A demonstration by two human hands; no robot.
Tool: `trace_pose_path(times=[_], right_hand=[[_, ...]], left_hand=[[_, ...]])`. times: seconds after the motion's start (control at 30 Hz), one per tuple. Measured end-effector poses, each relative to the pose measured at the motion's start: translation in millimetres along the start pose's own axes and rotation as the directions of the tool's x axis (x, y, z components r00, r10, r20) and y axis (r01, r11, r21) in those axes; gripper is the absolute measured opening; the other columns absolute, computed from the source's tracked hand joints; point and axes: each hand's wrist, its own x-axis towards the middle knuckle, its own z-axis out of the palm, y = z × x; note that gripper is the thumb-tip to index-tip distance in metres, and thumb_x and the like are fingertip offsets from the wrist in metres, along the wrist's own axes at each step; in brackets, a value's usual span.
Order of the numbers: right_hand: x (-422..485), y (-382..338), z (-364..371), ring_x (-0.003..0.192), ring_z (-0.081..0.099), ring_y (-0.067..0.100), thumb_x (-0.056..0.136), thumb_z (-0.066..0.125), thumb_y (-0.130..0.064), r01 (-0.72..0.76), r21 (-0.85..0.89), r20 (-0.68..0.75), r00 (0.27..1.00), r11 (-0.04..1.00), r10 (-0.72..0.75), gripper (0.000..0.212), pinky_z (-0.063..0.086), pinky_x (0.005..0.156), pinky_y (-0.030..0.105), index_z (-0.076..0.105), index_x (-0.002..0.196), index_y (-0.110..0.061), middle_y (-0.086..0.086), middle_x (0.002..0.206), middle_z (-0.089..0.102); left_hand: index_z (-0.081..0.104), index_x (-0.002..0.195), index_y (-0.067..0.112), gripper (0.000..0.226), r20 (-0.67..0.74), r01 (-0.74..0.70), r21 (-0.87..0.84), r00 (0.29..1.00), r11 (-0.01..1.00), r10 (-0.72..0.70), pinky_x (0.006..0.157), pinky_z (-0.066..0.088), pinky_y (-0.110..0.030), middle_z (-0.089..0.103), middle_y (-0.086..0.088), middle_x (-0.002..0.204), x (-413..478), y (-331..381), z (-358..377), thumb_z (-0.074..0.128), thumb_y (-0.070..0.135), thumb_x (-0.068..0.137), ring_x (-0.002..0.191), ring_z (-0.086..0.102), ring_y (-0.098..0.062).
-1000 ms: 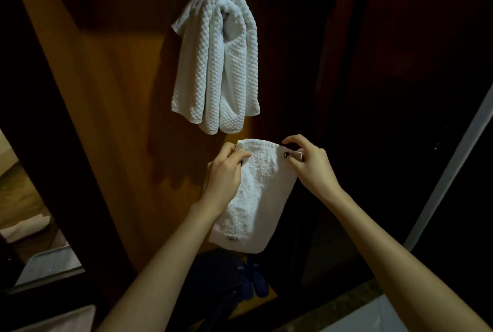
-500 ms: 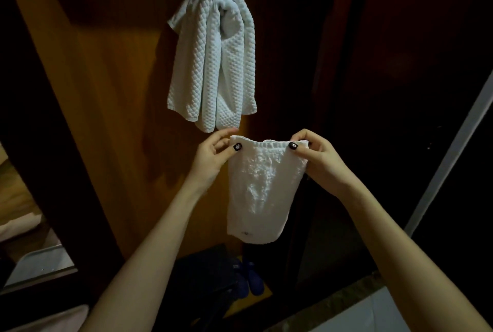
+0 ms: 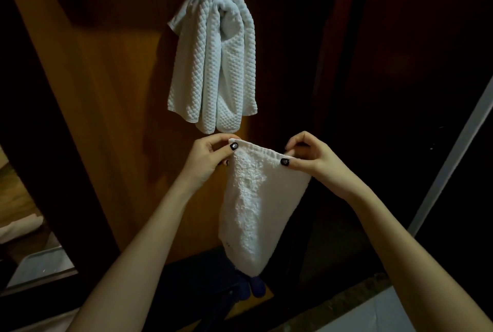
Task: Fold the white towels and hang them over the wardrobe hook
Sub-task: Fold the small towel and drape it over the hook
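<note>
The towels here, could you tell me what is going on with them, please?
A person holds a small towel up by its top edge, the left hand pinching one corner and the right hand the other, so it hangs in front of the wardrobe. A waffle towel already hangs folded above it; the hook itself is hidden. The small towel is not yet hung.

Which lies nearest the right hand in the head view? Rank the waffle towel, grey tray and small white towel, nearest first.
1. small white towel, in the right hand.
2. waffle towel, hanging above-left.
3. grey tray, far lower left.
</note>
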Motion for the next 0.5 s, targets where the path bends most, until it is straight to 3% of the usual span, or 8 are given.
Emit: trace_pose_path(times=[0.1, 0.13, 0.23, 0.33, 0.5], right_hand=[[1.4, -3.5, 5.7, 0.076, 0.065, 0.007, 0.081, 0.077, -0.025, -0.033, -0.229, 0.065, 0.997, 0.973, 0.049, 0.048, 0.049, 0.071, 0.017, 0.057, 0.124, -0.036, -0.005, 0.082, 0.068], [2.3, -3.4, 8.4, 0.079, 0.064, 0.007, 0.082, 0.076, -0.028, -0.029, -0.294, 0.076, 0.996, 0.956, 0.054, 0.047, 0.049, 0.073, 0.019, 0.059, 0.124, -0.039, -0.005, 0.087, 0.068], [4.2, 0.0, 15.7, 0.091, 0.063, 0.012, 0.084, 0.074, -0.025, -0.016, -0.384, 0.075, 0.996, 0.923, 0.048, 0.018, 0.05, 0.082, 0.032, 0.07, 0.101, -0.031, -0.004, 0.097, 0.066], [2.7, 4.6, 16.0, 0.094, 0.065, 0.014, 0.087, 0.071, -0.021, 0.02, -0.296, 0.08, 0.997, 0.955, 0.004, 0.009, 0.053, 0.086, 0.033, 0.072, 0.096, -0.018, 0.0, 0.099, 0.068], [-3.0, -1.3, 14.0, 0.088, 0.067, 0.006, 0.088, 0.069, -0.017, 0.083, -0.129, 0.148, 0.987, 0.988, -0.064, 0.015, 0.052, 0.075, 0.017, 0.07, 0.086, -0.031, -0.007, 0.091, 0.07]], left_hand=[[0.069, 0.093, 0.011, 0.016, 0.025, -0.018, -0.006, 1.0, 1.0, 0.019, 0.051, 0.042, -0.013, 0.062, -0.005, 0.074, 1.4, 7.2, 5.3, 0.059, -0.001, 0.09, 0.051, 0.05, -0.001], [0.068, 0.094, 0.01, 0.016, 0.032, -0.026, 0.001, 0.999, 1.0, 0.026, 0.051, 0.043, -0.014, 0.061, -0.006, 0.073, 1.8, 9.3, 7.1, 0.059, -0.003, 0.089, 0.049, 0.049, -0.001], [0.067, 0.096, 0.007, 0.017, 0.05, -0.03, 0.032, 0.998, 0.999, 0.028, 0.054, 0.045, -0.014, 0.061, -0.006, 0.073, 2.4, 12.1, 9.1, 0.057, -0.005, 0.09, 0.05, 0.05, -0.002], [0.067, 0.093, 0.009, 0.017, 0.038, -0.018, 0.03, 0.999, 0.999, 0.017, 0.056, 0.047, -0.014, 0.062, -0.006, 0.076, 2.4, 10.3, 5.2, 0.057, -0.004, 0.09, 0.054, 0.054, -0.003], [0.063, 0.093, 0.007, 0.013, 0.04, -0.015, 0.013, 0.999, 1.0, 0.014, 0.059, 0.049, -0.016, 0.06, -0.006, 0.079, 2.6, 0.3, -1.0, 0.053, -0.002, 0.093, 0.056, 0.056, -0.003]])
